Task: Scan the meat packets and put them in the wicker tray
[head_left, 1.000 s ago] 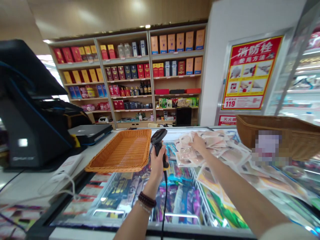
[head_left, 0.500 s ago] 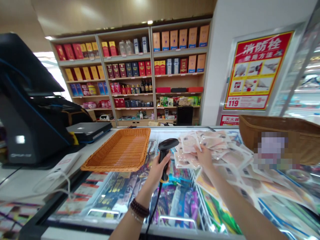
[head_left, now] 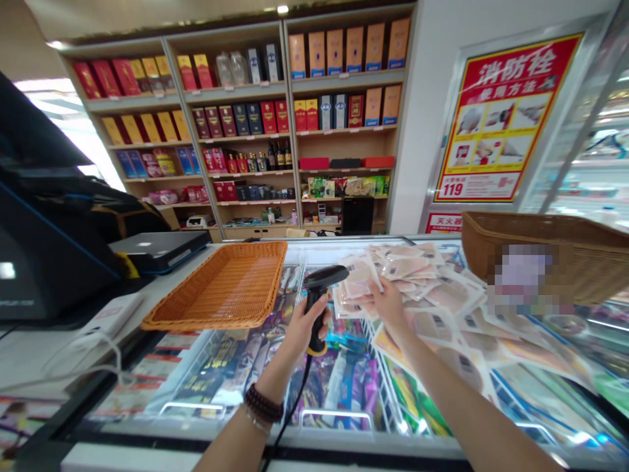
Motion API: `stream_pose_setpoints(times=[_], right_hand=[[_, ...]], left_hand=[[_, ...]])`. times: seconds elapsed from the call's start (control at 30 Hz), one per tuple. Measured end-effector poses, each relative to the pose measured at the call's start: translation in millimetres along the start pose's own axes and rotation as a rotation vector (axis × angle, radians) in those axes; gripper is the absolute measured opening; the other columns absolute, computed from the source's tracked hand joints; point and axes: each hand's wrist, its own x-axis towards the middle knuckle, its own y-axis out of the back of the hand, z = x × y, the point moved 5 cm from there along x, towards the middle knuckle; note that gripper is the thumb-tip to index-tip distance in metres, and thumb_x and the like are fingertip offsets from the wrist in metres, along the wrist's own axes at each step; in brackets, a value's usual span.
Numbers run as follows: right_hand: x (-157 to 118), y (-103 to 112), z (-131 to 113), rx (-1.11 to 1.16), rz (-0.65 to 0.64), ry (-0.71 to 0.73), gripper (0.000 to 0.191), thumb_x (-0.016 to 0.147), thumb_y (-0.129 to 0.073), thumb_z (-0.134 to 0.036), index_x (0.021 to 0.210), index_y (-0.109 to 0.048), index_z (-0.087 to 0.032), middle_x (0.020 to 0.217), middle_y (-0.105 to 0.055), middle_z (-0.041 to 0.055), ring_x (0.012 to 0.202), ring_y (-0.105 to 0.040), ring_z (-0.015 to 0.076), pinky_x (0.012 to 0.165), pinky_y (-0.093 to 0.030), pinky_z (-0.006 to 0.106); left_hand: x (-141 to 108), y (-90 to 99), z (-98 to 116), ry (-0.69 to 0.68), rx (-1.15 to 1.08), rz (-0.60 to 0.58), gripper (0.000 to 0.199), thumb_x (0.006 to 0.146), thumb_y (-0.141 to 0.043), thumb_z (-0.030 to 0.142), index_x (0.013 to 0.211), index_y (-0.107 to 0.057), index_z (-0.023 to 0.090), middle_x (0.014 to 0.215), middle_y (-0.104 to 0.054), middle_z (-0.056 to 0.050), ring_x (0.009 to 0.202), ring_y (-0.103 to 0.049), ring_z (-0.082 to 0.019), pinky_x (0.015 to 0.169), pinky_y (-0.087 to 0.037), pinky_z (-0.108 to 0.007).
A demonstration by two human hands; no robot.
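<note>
My left hand (head_left: 305, 322) is wrapped round the handle of a black barcode scanner (head_left: 325, 278), its head tilted toward the right. The scanner's cable hangs down past my wrist, which wears dark beads. Just to the right, my right hand (head_left: 388, 300) pinches the edge of a clear flat packet (head_left: 360, 278) with pale contents. That packet lies over a pile of similar packets (head_left: 410, 263) on the glass top of a freezer (head_left: 339, 244). More flat packets (head_left: 445, 328) spread to the right, beside my forearm.
An orange wicker tray (head_left: 223, 282) sits left of the scanner, and a brown basket (head_left: 479, 246) stands at the right. A dark screen (head_left: 34, 196) and a flat black device (head_left: 160, 249) occupy the left counter. Wrapped goods show through the glass. Shelves of boxes (head_left: 240, 121) stand behind.
The view has shifted, so most things appear a little further left and higher. Both hands keep their holds; the packet in my right hand is tilted slightly more toward the scanner.
</note>
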Motion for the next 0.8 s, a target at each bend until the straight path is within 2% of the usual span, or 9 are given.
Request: stream_pose_setpoints(times=[0.1, 0.3, 0.43, 0.8], right_hand=[[1.9, -1.9, 5.7, 0.097, -0.023, -0.042, 0.061, 0.088, -0.060, -0.077, 0.106, -0.077, -0.020, 0.097, -0.085, 0.0147, 0.075, -0.082, 0.0341, 0.067, -0.062, 0.041], [2.7, 2.4, 3.6, 0.012, 0.001, 0.021, 0.049, 0.092, -0.061, -0.066, 0.099, -0.079, -0.021, 0.086, -0.082, 0.0117, 0.081, -0.080, 0.0355, 0.073, -0.061, 0.042], [2.5, 3.2, 2.1, -0.011, 0.009, 0.037, 0.049, 0.094, -0.061, -0.065, 0.102, -0.081, -0.021, 0.083, -0.081, 0.0112, 0.085, -0.080, 0.0357, 0.074, -0.061, 0.041], [1.6, 2.6, 2.8, -0.005, 0.046, 0.084, 0.059, 0.094, -0.059, -0.075, 0.102, -0.081, -0.021, 0.075, -0.078, 0.0094, 0.078, -0.078, 0.0341, 0.069, -0.058, 0.039]], left_hand=[[0.7, 0.3, -1.0, 0.006, 0.000, -0.010, 0.074, 0.062, -0.096, 0.079, 0.086, -0.058, 0.020, 0.058, -0.053, 0.009, 0.039, -0.041, -0.005, 0.042, -0.030, -0.021], [2.5, 2.7, -3.0, 0.019, -0.002, 0.020, 0.075, 0.058, -0.097, 0.078, 0.085, -0.057, 0.021, 0.058, -0.054, 0.009, 0.040, -0.043, -0.005, 0.041, -0.030, -0.020], [2.9, 3.1, -3.7, 0.021, 0.005, 0.029, 0.076, 0.057, -0.098, 0.078, 0.085, -0.057, 0.020, 0.057, -0.054, 0.009, 0.040, -0.044, -0.005, 0.041, -0.030, -0.020], [1.5, 4.6, -4.6, 0.018, 0.013, 0.065, 0.076, 0.057, -0.097, 0.080, 0.079, -0.055, 0.021, 0.058, -0.054, 0.008, 0.040, -0.044, -0.005, 0.041, -0.030, -0.021]])
